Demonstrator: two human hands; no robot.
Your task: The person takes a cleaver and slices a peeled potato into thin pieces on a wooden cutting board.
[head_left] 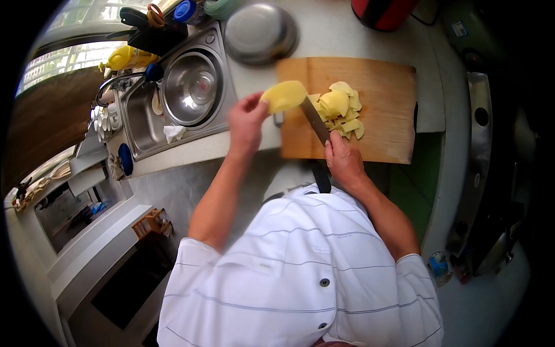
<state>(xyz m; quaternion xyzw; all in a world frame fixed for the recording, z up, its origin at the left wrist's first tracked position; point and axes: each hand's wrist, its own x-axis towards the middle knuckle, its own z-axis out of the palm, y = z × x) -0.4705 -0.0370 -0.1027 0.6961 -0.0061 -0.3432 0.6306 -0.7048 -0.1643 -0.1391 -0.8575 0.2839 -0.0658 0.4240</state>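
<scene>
My left hand (247, 124) is closed on one end of a peeled potato (283, 97), raised over the left edge of the wooden cutting board (384, 87). In my right hand (345, 157) is a knife (315, 121), its dark blade slanting up and left so that the tip comes close to the potato's right end; whether they touch I cannot tell. Cut potato pieces (335, 104) lie heaped on the board just right of the blade. The left hand is slightly blurred.
Left of the board is a steel sink (139, 110) with a steel bowl (192, 87) in it. A metal basin (260, 32) sits on the counter behind. At the back are a knife block (156, 36) and a red appliance (381, 13). A yellow bottle (128, 58) stands beyond the sink.
</scene>
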